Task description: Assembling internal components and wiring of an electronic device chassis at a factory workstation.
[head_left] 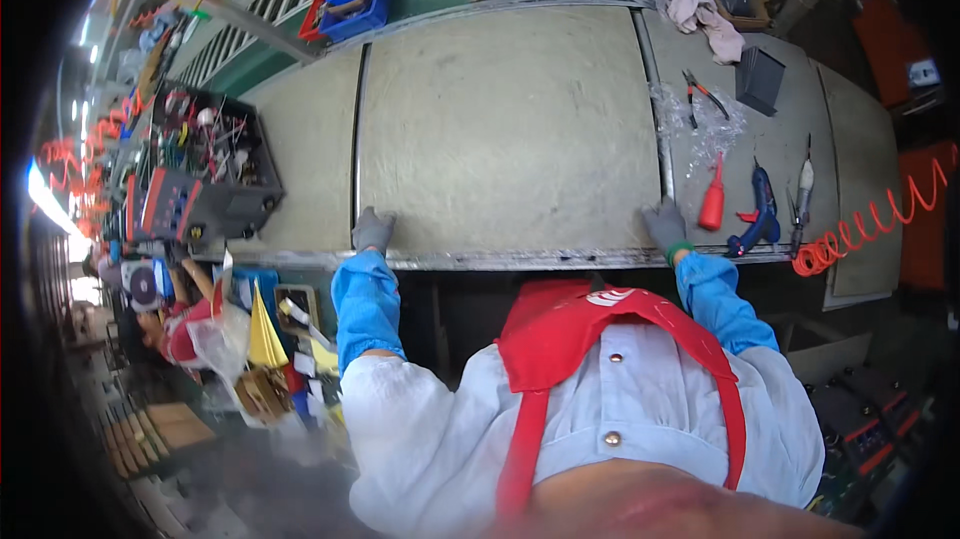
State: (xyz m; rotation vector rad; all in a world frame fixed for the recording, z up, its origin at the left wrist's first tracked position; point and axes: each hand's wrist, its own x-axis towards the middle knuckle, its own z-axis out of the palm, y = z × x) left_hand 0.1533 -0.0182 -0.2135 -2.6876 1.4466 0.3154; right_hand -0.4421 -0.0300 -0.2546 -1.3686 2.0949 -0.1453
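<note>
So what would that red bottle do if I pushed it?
The red squeeze bottle might roll or wobble, since its body looks rounded. It would probably squish a little, because it looks like plastic with a thin nozzle. Its weight is hard to guess: the red sides hide what's inside.

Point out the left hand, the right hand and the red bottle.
Left hand [374, 231]: head view, middle of the grey glove.
Right hand [665, 227]: head view, middle of the grey glove.
Red bottle [712, 206]: head view, middle of its body.
</note>
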